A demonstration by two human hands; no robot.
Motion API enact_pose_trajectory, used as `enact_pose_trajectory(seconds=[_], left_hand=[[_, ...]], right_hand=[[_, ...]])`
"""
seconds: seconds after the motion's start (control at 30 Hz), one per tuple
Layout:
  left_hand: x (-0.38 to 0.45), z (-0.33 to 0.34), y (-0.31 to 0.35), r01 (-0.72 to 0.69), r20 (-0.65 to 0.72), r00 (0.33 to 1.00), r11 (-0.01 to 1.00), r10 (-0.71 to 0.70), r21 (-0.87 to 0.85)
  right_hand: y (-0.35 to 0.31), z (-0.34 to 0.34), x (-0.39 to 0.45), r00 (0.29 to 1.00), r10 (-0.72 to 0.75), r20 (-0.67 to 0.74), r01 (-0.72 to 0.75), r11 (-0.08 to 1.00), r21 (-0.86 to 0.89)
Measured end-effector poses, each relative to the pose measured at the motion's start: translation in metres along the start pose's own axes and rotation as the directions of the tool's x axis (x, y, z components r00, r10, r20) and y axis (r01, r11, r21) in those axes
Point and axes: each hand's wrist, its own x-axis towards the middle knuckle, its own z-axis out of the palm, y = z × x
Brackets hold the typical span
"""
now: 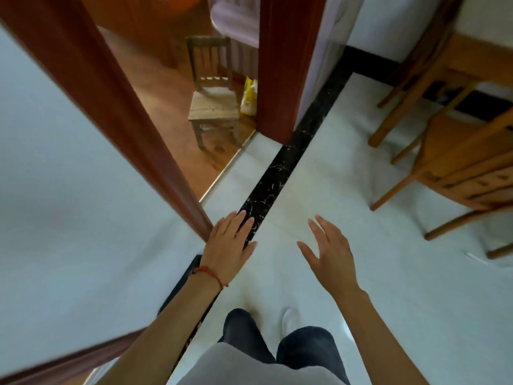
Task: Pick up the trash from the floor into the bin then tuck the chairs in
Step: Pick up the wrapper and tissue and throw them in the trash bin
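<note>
No bin shows, so this looks like searching or walking between steps. The wooden chairs (pixel 455 168) stand far right, pulled out by the table (pixel 483 51); a small white scrap (pixel 476 258) lies near them, probably trash to fetch next. Left hand (pixel 229 245) and right hand (pixel 329 254) hover outstretched, fingers spread, holding nothing.

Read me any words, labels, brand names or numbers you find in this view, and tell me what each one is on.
No text can be read.
The yellow and white bag beside the small wooden chair may carry print, but it is too blurred to read.
The floor, door frame and the light wooden chairs show none.
</note>
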Motion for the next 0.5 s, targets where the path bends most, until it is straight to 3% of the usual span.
enact_pose_trajectory(seconds=[0.23, 0.5], left_hand=[[0.030, 0.012, 0.076, -0.266, 0.126, 0.957, 0.964, 0.263, 0.010], [0.036, 0.036, 0.187, -0.555, 0.146, 0.819, 0.830, 0.555, -0.044]], right_hand=[[0.053, -0.028, -0.067, 0.951, 0.294, -0.100, -0.293, 0.956, 0.019], [0.114, -0.056, -0.172, 0.774, 0.594, -0.221, -0.585, 0.804, 0.112]])
